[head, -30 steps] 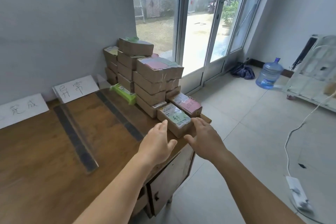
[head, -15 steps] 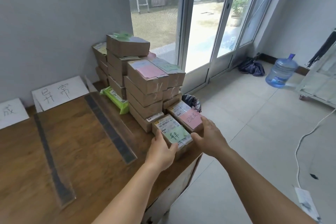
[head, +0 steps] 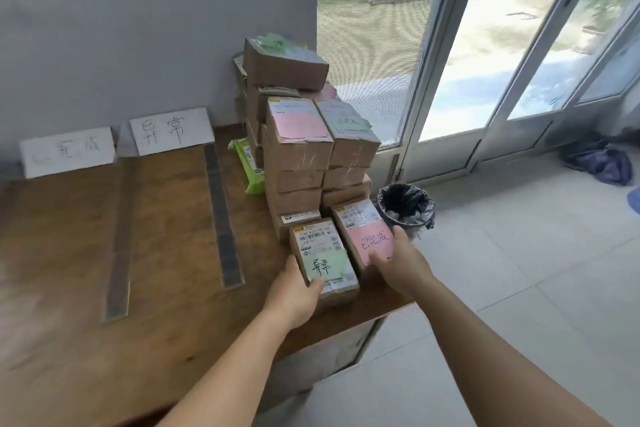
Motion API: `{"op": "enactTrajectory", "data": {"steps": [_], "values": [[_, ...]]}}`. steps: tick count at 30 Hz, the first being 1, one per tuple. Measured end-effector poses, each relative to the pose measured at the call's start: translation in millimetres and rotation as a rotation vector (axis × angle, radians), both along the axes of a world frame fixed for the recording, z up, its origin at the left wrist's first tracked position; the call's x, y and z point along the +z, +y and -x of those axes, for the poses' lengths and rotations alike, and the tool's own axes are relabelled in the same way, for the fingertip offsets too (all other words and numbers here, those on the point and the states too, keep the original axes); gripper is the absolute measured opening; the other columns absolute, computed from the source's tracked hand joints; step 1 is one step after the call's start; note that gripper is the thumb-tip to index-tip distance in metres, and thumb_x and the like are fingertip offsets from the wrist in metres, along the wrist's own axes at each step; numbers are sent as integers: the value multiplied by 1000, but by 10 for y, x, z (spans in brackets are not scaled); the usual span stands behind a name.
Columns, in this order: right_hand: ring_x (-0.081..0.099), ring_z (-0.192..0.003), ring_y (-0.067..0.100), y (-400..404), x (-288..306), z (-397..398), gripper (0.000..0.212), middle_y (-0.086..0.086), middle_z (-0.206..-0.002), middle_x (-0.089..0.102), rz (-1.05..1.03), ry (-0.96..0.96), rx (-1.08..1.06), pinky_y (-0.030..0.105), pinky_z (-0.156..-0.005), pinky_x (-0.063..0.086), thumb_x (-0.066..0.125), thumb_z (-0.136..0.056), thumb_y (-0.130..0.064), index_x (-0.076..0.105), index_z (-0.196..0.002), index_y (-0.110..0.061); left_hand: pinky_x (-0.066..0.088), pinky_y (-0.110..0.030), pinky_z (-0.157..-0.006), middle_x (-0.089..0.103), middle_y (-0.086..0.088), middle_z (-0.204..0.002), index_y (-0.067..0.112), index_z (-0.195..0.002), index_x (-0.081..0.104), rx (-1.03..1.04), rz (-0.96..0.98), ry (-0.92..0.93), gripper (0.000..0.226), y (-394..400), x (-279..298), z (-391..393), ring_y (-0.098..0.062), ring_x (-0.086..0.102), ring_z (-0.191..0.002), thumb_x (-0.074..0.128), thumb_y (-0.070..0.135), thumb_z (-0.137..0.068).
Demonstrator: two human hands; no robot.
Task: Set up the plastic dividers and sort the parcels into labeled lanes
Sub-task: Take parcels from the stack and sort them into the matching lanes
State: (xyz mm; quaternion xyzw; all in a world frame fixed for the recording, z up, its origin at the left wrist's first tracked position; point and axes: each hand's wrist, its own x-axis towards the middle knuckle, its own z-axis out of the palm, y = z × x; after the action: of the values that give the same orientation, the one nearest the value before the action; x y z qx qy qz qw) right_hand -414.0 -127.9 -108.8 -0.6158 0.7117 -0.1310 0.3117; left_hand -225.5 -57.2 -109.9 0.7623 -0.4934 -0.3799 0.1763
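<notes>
Two small cardboard parcels lie side by side at the table's near right corner. My left hand (head: 296, 293) grips the parcel with the green note (head: 323, 258) at its near left corner, thumb on top. My right hand (head: 401, 262) grips the parcel with the pink note (head: 367, 236) from its right side. Behind them rises a stack of cardboard parcels (head: 301, 149). Two clear plastic dividers with dark bases (head: 221, 218) (head: 119, 243) stand on the wooden table (head: 69, 288). Two white paper lane labels (head: 171, 130) (head: 67, 151) lean against the wall.
A green packet (head: 251, 163) lies left of the stack. A black-lined waste bin (head: 405, 210) stands on the tiled floor right beside the table corner. Glass doors (head: 485, 45) fill the right wall, with a dark bag (head: 602, 165) on the floor near them.
Both hands reached forward from above the table edge and closed on the two front parcels, left on the green-noted one, right on the pink-noted one. The camera tilted left and down.
</notes>
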Motion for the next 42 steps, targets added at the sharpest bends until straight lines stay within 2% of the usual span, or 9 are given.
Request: {"op": "enactTrajectory", "data": {"steps": [5,11,17,21,26,30,34,39,42], "values": [[52,-90,18,-7,-83,63,46,4,-118,59,25,-32,85,32,-70,43,60,-85,-41,45,-121,-18,39,-25,-93,49,3,-141,20,-139,40,86,-3,51,48,135,5,128,-19,46,-128,50,39,-96],[56,-97,17,175,-74,164,47,0,-116,58,-31,-190,62,34,-77,51,63,-86,-31,45,-128,-19,34,-29,-105,46,3,-144,18,-146,32,184,40,136,58,363,9,219,-18,41,-132,54,34,-95],[60,-88,6,440,-12,358,35,-8,-100,59,11,-480,-13,20,-63,46,67,-85,-18,44,-109,-27,33,-25,-104,47,10,-141,25,-148,28,260,171,296,62,651,52,319,-6,41,-127,58,27,-94],[60,-86,3,623,84,420,36,-12,-97,59,66,-628,-12,12,-56,44,70,-82,-16,49,-110,-25,29,-28,-108,45,10,-143,29,-148,28,277,277,291,64,816,132,282,-9,35,-134,60,28,-92],[66,-83,2,840,234,402,39,-2,-101,67,100,-818,-4,14,-61,50,70,-84,-13,49,-115,-24,30,-30,-108,51,18,-134,37,-143,33,280,381,295,61,983,306,195,-6,36,-132,63,28,-91],[68,-90,8,1029,344,293,38,1,-100,72,108,-933,37,17,-67,51,68,-85,-9,51,-112,-28,48,-36,-99,61,22,-119,46,-128,41,291,458,341,52,1199,467,63,-6,52,-119,66,25,-87],[67,-90,6,1204,472,30,36,-1,-97,74,142,-970,105,15,-68,51,67,-85,-8,52,-106,-33,53,-34,-92,64,20,-115,48,-122,45,312,518,405,50,1462,629,-172,-6,57,-114,67,36,-80],[65,-104,17,1450,655,-442,38,2,-105,72,166,-983,199,39,-88,53,70,-83,-19,51,-114,-28,51,-34,-95,65,19,-115,49,-123,44,339,563,441,52,1782,792,-628,-7,57,-114,65,42,-76],[66,-103,18,1604,746,-722,50,4,-108,70,149,-1003,217,43,-90,53,70,-74,-33,49,-119,-27,51,-32,-94,64,20,-114,50,-125,43,347,575,446,53,1952,857,-897,-5,58,-112,64,41,-78]]}}
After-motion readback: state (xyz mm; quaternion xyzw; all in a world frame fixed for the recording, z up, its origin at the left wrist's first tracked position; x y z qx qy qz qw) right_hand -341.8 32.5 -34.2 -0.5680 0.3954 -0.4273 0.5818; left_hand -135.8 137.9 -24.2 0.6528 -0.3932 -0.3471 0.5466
